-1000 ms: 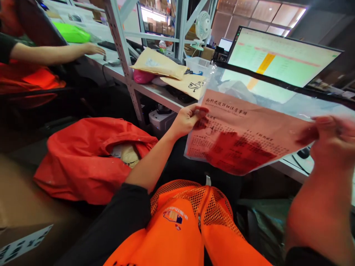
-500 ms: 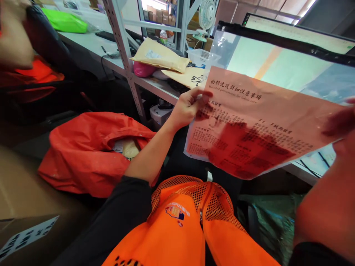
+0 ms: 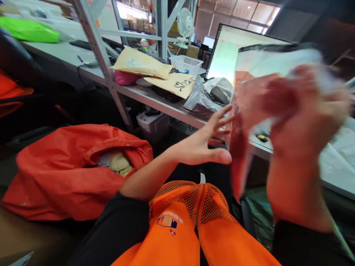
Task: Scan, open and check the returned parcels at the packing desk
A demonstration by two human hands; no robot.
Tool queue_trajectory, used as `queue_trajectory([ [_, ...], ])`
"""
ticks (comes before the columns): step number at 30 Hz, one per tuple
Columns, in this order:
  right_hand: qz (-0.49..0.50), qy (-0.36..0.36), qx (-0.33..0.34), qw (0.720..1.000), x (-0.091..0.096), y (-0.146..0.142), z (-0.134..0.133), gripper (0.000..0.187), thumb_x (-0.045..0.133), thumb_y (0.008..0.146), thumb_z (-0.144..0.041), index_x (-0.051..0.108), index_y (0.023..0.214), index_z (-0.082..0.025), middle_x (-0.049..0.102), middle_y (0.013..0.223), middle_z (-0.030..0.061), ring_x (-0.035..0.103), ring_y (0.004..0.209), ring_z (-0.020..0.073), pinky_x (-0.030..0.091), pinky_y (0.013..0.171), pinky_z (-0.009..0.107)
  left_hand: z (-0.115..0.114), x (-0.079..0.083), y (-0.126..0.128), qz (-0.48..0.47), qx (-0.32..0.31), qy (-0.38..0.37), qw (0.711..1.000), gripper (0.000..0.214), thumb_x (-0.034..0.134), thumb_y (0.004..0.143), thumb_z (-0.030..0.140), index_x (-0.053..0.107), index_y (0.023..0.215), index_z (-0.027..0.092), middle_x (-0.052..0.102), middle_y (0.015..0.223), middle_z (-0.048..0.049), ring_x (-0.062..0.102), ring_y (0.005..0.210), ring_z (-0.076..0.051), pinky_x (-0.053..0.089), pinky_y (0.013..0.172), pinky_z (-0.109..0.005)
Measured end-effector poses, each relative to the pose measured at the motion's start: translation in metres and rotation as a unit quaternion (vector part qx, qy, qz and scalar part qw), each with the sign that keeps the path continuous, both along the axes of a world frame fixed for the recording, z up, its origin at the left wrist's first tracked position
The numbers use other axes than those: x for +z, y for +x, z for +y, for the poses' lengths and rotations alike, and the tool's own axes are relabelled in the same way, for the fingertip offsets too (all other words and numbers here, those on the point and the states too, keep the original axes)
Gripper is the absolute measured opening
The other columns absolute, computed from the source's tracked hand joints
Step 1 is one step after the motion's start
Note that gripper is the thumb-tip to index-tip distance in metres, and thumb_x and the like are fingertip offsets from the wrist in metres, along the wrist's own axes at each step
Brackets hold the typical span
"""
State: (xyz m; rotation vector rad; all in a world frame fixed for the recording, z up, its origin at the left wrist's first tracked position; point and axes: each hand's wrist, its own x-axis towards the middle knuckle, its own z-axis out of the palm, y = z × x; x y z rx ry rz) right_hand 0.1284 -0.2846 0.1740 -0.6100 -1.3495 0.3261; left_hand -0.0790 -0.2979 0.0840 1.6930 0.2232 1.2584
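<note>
A clear plastic bag with a pink printed paper (image 3: 239, 151) hangs crumpled and blurred in front of the monitor. My right hand (image 3: 313, 92), smeared by motion, grips it near the top right. My left hand (image 3: 208, 142) is open, fingers spread, beside the bag's left edge. Whether its fingertips touch the plastic is hard to tell. Below and left of my left arm sits a large red sack (image 3: 69, 170), its mouth showing pale packages (image 3: 119, 162) inside.
On the bench lie yellow padded envelopes (image 3: 142, 64), a grey plastic bag (image 3: 201, 96) and a white basket (image 3: 185, 63). A monitor (image 3: 223, 51) and a small fan (image 3: 184, 24) stand behind. A metal rack post (image 3: 95, 48) rises at left. A cardboard box (image 3: 24, 236) fills the lower left.
My left hand has let go of the bag and spread its fingers. The bag, stretched flat between both hands before, is now crumpled and turned in my right hand. The view has shifted right.
</note>
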Motion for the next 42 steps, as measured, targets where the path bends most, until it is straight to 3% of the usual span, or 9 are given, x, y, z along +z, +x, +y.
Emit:
queue_trajectory([
  [3,-0.155,-0.069,0.153,0.973,-0.007,-0.065,-0.006,0.035,0.075,0.089,-0.050,0.069,0.116,-0.028,0.071,0.115,0.0025,0.069,0.119,0.0256,0.060,0.101,0.049,-0.001,-0.003,0.026,-0.030,-0.100,-0.090,0.990,0.060,0.089,0.075,0.059,0.068,0.119,0.024,0.077,0.107,-0.0074,0.075,0.104,-0.028,0.061,0.091,-0.040],
  [6,-0.228,-0.120,0.211,0.943,-0.003,-0.071,-0.011,0.039,0.068,0.089,-0.058,0.071,0.119,-0.033,0.070,0.118,-0.0012,0.062,0.133,0.0256,0.056,0.103,0.054,0.016,-0.015,0.033,-0.105,-0.051,-0.190,0.975,0.038,0.087,0.080,0.044,0.071,0.108,0.023,0.079,0.099,-0.0055,0.077,0.096,-0.025,0.062,0.090,-0.037],
  [13,-0.076,0.041,-0.127,0.988,-0.022,0.042,0.009,0.028,0.067,0.092,-0.041,0.073,0.116,-0.026,0.073,0.118,0.0041,0.069,0.118,0.0258,0.052,0.109,0.055,0.060,-0.028,0.000,-0.188,0.107,-0.222,0.951,0.033,0.086,0.069,0.027,0.069,0.096,0.020,0.079,0.088,-0.0009,0.077,0.086,-0.021,0.061,0.084,-0.032],
  [17,-0.050,-0.050,-0.231,0.970,-0.070,0.092,0.038,0.055,0.079,0.081,-0.053,0.064,0.126,-0.024,0.066,0.135,0.0103,0.062,0.129,0.0271,0.047,0.113,0.052,0.074,-0.020,-0.018,-0.214,0.140,-0.193,0.947,0.026,0.078,0.076,0.020,0.066,0.099,0.022,0.077,0.093,-0.0003,0.077,0.093,-0.021,0.061,0.091,-0.035],
  [20,0.010,-0.195,-0.100,0.976,-0.094,0.104,0.048,0.075,0.081,0.070,-0.073,0.064,0.122,-0.023,0.069,0.127,0.0128,0.066,0.122,0.0285,0.054,0.101,0.046,0.082,-0.016,-0.025,-0.224,0.156,-0.177,0.946,0.024,0.076,0.076,0.017,0.065,0.097,0.022,0.075,0.090,0.0004,0.076,0.093,-0.021,0.061,0.090,-0.034],
  [25,0.015,-0.393,0.187,0.900,-0.096,0.096,0.048,0.072,0.072,0.071,-0.082,0.071,0.115,-0.025,0.076,0.114,0.0114,0.070,0.109,0.0302,0.059,0.079,0.044,0.096,-0.016,-0.033,-0.239,0.176,-0.156,0.942,0.027,0.075,0.071,0.014,0.065,0.095,0.022,0.074,0.085,0.0018,0.075,0.087,-0.019,0.061,0.085,-0.030],
  [29,0.057,-0.303,0.155,0.938,-0.084,0.093,0.050,0.049,0.083,0.071,-0.047,0.072,0.116,-0.030,0.077,0.113,0.0023,0.071,0.096,0.0237,0.059,0.078,0.038,0.100,-0.015,-0.037,-0.222,0.179,-0.162,0.945,0.029,0.074,0.069,0.014,0.065,0.095,0.022,0.076,0.089,0.0007,0.076,0.092,-0.021,0.061,0.090,-0.033],
  [32,0.063,-0.251,0.135,0.956,-0.072,0.094,0.050,0.072,0.082,0.067,-0.024,0.064,0.136,-0.039,0.076,0.101,-0.0055,0.062,0.069,0.0164,0.056,0.067,0.035,0.100,-0.013,-0.037,-0.209,0.171,-0.166,0.948,0.031,0.076,0.069,0.014,0.066,0.098,0.022,0.076,0.091,-0.0005,0.076,0.094,-0.022,0.061,0.092,-0.033],
  [42,0.056,-0.190,0.092,0.976,-0.047,0.081,0.032,0.105,0.079,0.069,-0.020,0.032,0.159,-0.047,0.068,0.139,-0.0054,0.065,0.072,0.0141,0.058,0.060,0.033,0.110,-0.019,-0.037,-0.189,0.149,-0.166,0.956,0.031,0.080,0.071,0.017,0.069,0.100,0.022,0.078,0.094,-0.0021,0.077,0.091,-0.021,0.062,0.086,-0.029],
])
